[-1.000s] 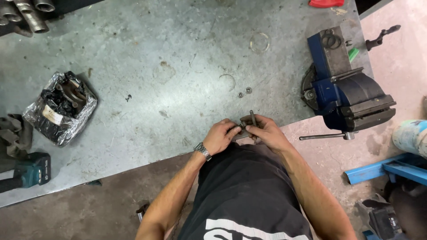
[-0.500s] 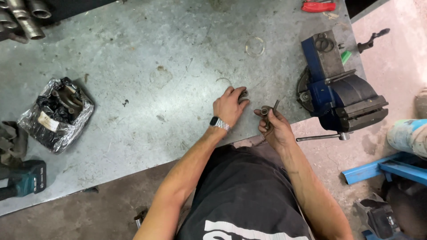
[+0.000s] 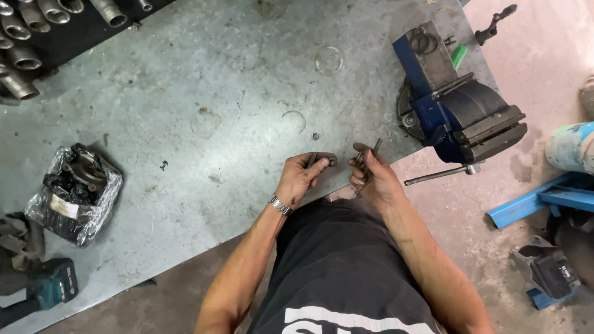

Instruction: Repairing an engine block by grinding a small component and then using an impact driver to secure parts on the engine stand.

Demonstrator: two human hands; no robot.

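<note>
1. A small dark metal piece (image 3: 322, 160) with a ring-like end is pinched in the fingertips of the left hand (image 3: 300, 179); the ring end pokes out past the fingers toward the right hand (image 3: 374, 179).
2. A slim dark metal rod (image 3: 374, 150) is gripped in the right hand, tilted, its upper end sticking out above the fingers.
3. A tiny round nut (image 3: 315, 136) lies flat on the bench just beyond the left hand's fingertips, apart from both hands.

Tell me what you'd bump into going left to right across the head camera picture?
Teal power tool → plastic bag of dark parts → left hand → right hand → blue bench vise → blue frame on the floor.
</note>
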